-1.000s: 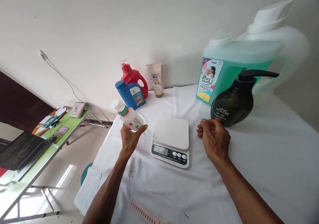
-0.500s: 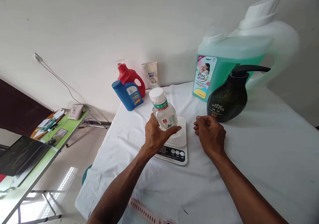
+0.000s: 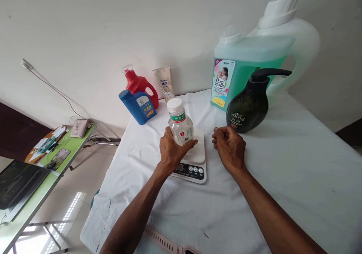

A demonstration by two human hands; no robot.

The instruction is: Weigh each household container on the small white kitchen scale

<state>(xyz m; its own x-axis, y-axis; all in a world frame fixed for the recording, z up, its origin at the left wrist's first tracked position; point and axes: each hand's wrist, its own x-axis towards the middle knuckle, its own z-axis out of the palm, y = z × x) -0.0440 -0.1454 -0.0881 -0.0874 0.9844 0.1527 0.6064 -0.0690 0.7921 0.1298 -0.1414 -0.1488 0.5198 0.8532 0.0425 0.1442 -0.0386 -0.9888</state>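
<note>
My left hand (image 3: 174,148) is closed around the lower part of a clear plastic bottle (image 3: 183,127) with a white screw cap and a green band on its neck. The bottle is at the white kitchen scale (image 3: 198,152), nearly upright; my hand hides its base, so I cannot tell whether it touches the plate. The scale's small display is partly covered by my wrist. My right hand (image 3: 230,148) rests on the cloth to the right of the scale, fingers curled into a loose fist with nothing visible in it. Just behind it stands a dark pump bottle (image 3: 249,107).
At the back right stand a jug of green liquid (image 3: 254,54) and a big white jug (image 3: 305,39). A blue bottle (image 3: 138,107), a red bottle (image 3: 144,84) and a Rejoice tube (image 3: 164,82) stand back left. A pink watch (image 3: 164,242) lies at the front; a green table (image 3: 82,144) is left.
The whole view has shifted slightly, so everything sits further left. The clear bottle in my left hand looks a little more upright and lower. My right hand keeps its fist on the cloth.
</note>
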